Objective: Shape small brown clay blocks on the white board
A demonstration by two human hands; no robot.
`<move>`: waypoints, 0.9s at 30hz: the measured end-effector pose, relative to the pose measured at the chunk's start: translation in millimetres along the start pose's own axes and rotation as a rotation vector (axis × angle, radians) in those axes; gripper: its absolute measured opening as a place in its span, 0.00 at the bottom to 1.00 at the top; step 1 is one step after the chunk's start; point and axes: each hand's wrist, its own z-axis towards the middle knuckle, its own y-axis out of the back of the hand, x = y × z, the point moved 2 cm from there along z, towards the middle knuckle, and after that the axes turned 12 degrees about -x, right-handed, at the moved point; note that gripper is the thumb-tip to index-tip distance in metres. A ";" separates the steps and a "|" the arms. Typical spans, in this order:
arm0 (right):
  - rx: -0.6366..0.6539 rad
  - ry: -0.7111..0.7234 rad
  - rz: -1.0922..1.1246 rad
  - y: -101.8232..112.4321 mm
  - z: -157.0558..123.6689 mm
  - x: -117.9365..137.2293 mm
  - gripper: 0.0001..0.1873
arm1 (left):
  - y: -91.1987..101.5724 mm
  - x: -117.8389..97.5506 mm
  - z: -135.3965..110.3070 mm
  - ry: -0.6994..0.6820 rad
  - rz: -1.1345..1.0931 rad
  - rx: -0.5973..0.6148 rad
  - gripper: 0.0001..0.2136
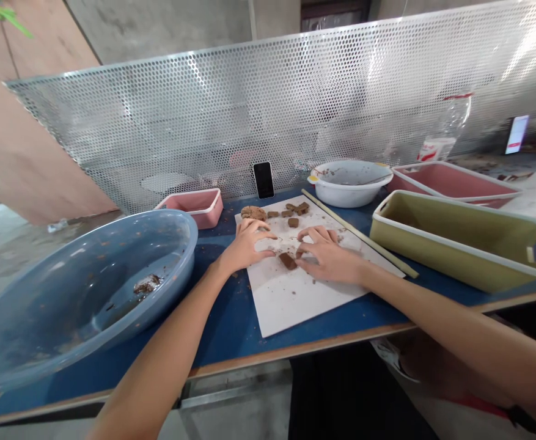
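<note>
A small brown block (288, 261), apparently clay, lies on a white board (290, 305) between my hands. My left hand (249, 244) is over the board's left edge, thumb and fingers curved apart with nothing between them. Just right of the block is my right hand (325, 255), its fingers bent and spread. Its thumb tip is close to the block; I cannot tell whether they touch. Beyond my hands sit a rounded brown lump (253, 212), a single brown piece (293, 222) and several more small pieces (297, 209). Crumbs are scattered over the board.
A large blue basin (189, 238) stands left, with a pink container (210, 208) behind it. A pale stick (359, 233) lies along the board's right side. Further right are a white basin (348, 194), an olive container (437, 244) and a pink bin (460, 177). A phone (263, 180) leans on the perforated screen (231, 122).
</note>
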 end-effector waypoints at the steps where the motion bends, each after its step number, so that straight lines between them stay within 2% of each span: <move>1: -0.020 -0.009 -0.014 -0.6 -0.6 1.8 0.19 | -0.2 0.2 -1.6 0.005 0.016 -0.024 0.15; 3: -0.038 -0.015 -0.067 -1.7 -1.9 7.8 0.21 | -2.1 -0.1 -3.7 0.016 0.049 -0.067 0.12; 8: -0.018 0.062 -0.292 -4.3 -1.5 32.0 0.27 | -7.2 -2.9 -4.3 0.054 0.118 -0.134 0.17; 12: -0.016 0.083 -0.387 -9.7 7.4 45.4 0.29 | -7.0 -5.5 -4.8 0.071 0.135 -0.147 0.18; 19: 0.020 0.042 -0.448 -20.9 23.1 46.8 0.25 | -6.8 -11.7 -4.2 0.060 0.121 -0.116 0.17; 27: 0.103 0.034 -0.435 -16.8 31.4 46.9 0.23 | -8.8 -14.5 -6.3 0.065 0.113 -0.106 0.17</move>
